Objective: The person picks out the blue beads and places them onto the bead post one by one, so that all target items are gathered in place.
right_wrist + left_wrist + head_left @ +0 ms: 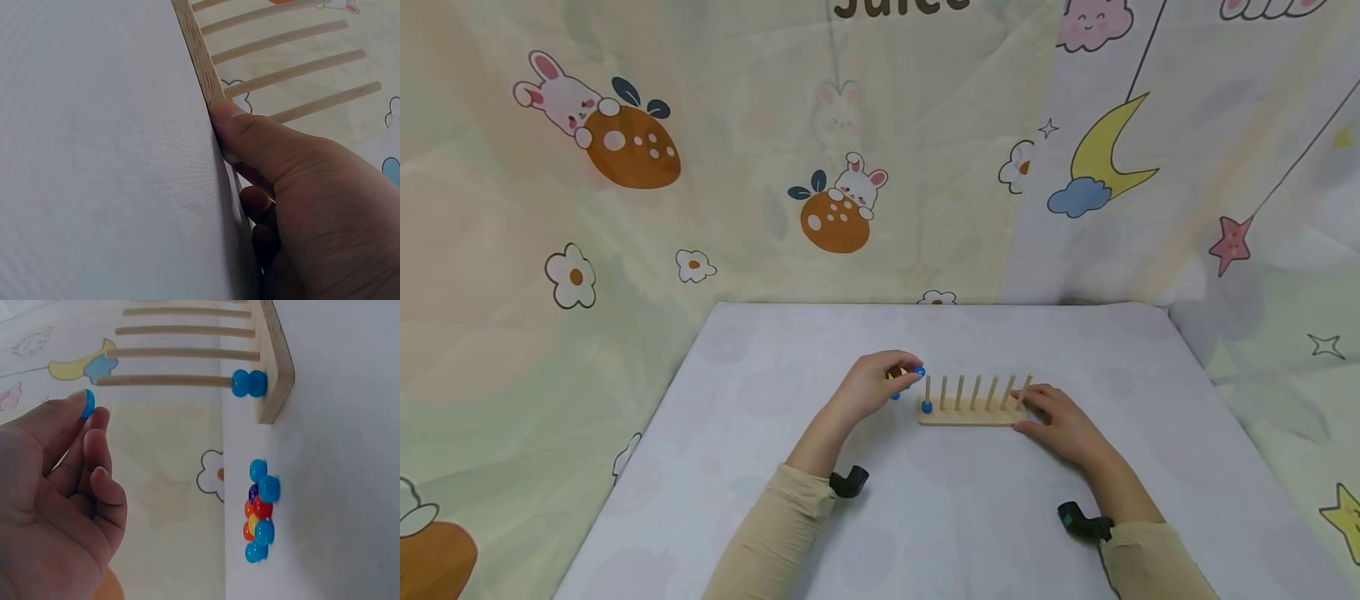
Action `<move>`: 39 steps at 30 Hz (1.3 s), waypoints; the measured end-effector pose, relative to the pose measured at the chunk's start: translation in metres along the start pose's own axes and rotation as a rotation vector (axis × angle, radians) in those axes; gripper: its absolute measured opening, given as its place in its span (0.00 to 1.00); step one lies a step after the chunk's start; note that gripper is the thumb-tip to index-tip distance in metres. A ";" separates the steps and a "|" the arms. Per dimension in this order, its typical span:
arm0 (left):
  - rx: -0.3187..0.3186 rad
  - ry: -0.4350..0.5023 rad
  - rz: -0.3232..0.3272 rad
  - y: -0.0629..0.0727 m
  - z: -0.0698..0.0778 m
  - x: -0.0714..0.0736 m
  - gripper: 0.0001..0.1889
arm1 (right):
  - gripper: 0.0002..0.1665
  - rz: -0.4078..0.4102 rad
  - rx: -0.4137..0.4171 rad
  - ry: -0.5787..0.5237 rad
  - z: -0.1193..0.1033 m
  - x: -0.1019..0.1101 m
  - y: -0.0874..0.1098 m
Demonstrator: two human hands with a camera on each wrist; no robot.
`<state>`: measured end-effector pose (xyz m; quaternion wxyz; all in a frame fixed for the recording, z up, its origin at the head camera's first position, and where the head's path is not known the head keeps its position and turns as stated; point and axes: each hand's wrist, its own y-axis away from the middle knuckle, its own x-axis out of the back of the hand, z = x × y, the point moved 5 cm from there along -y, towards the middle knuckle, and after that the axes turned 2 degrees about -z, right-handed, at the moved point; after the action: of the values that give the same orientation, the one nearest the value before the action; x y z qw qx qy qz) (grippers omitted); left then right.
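Note:
My left hand (871, 385) pinches a blue bead (89, 404) between thumb and fingertips, close beside the top of the leftmost peg (928, 388). That peg belongs to a wooden peg board (968, 419) with a row of upright pegs. Two blue beads (249, 383) are threaded at the foot of this end peg; the other pegs in view carry nothing. My right hand (1063, 425) grips the right end of the board, its thumb (228, 115) against the front edge and the fingers behind, partly hidden.
A small cluster of loose beads, blue, red (263, 507), yellow, orange and purple, lies on the table left of the board, mostly behind my left hand in the head view. The white-covered table (940, 517) meets a printed cloth backdrop (737, 167) at the back.

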<state>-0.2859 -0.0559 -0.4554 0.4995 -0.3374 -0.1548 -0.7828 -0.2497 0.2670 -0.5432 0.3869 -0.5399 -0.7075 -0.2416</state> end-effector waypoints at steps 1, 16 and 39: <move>-0.004 0.008 -0.007 -0.001 0.002 -0.001 0.12 | 0.33 0.002 0.003 -0.001 0.000 0.000 0.000; -0.018 0.009 -0.029 0.000 0.008 -0.012 0.11 | 0.33 0.016 0.032 0.008 -0.003 0.001 0.000; -0.021 0.001 -0.065 0.000 -0.016 -0.035 0.13 | 0.32 0.018 0.031 -0.002 -0.002 0.001 -0.001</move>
<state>-0.2828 -0.0414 -0.4905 0.4703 -0.3368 -0.1573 -0.8004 -0.2500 0.2653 -0.5414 0.3969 -0.5404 -0.7065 -0.2265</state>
